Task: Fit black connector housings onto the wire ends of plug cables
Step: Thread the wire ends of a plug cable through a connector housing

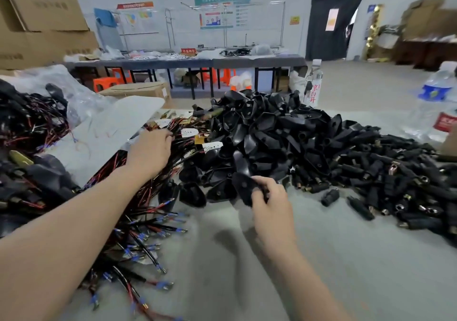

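Judging by the stock, the job is far from over: a big heap of housings (259,128) lies loose just beyond the right hand (269,197), and the plug cables (138,222) sprawl under the left forearm with their blue-sleeved wire ends bare. The right hand has its fingers and thumb curled round one connector housing (243,187), lifted clear of the heap's near edge, not yet on any wire. The left hand (150,150) reaches into the cables ahead, fingertips bent down among them; whether it has caught one I cannot tell
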